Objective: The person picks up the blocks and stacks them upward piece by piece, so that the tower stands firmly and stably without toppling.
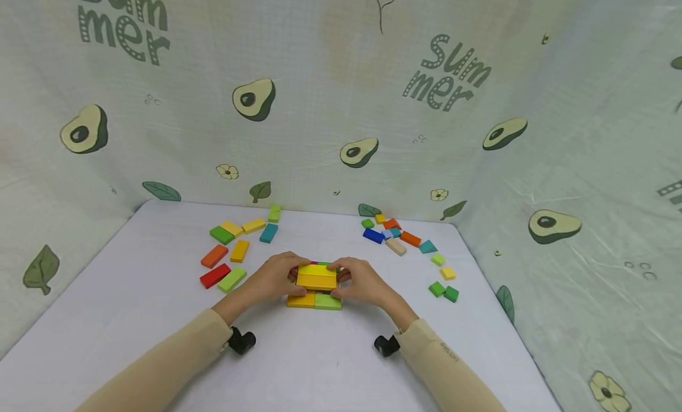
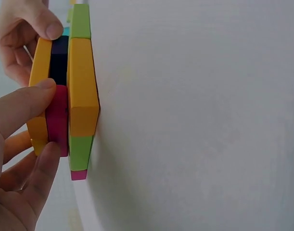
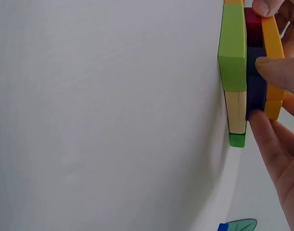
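Observation:
A stack of flat coloured blocks [image 1: 317, 282] stands mid-table in three layers. The bottom layer shows an orange block [image 2: 83, 86] and a green block [image 3: 232, 45], the middle a magenta block [image 2: 57, 120] and a dark blue block [image 3: 256, 82], and a yellow block [image 1: 317, 276] lies on top. My left hand [image 1: 297, 276] grips the stack's left end, with its thumb [image 2: 21, 110] against the yellow and magenta blocks. On the other end, my right hand [image 1: 338, 279] grips with fingertips [image 3: 276, 70] on the dark blue and yellow blocks.
Loose blocks lie at the back left [image 1: 229, 252] and the back right [image 1: 405, 240] of the white table [image 1: 133, 317]. Avocado-print cloth walls [image 1: 559, 163] close in three sides. Black wrist cameras [image 1: 242, 341] sit under both sleeves.

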Available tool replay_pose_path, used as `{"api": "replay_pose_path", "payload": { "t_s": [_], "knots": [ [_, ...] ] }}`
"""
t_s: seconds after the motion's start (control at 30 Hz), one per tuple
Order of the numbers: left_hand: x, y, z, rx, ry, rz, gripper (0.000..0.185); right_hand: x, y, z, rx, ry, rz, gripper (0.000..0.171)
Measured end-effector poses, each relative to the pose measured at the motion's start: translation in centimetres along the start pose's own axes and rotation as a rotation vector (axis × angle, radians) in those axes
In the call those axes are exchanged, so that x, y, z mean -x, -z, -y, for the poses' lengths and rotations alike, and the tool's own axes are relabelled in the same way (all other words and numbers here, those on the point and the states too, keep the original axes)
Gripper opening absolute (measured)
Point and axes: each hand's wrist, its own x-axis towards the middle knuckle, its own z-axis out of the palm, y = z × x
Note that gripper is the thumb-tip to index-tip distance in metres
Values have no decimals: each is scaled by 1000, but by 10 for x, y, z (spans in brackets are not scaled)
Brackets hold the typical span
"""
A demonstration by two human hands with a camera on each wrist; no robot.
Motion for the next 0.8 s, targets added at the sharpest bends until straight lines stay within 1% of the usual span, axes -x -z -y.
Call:
{"api": "replay_pose_path", "payload": {
  "t_s": [0.2,0.4,0.63,0.8],
  "knots": [
    [-2,-2,3,0,-10,-1,65,0,-1,-1,-19,-5,-7,49],
    [-2,-2,2,2,-13,-6,65,0,-1,-2,-31,-2,-11,49],
    [-2,1,1,-1,0,24,66,0,-1,-4,-19,0,-9,46],
    [-4,3,3,-10,-21,37,63,-1,-2,-4,-20,2,-8,46]
  ]
}}
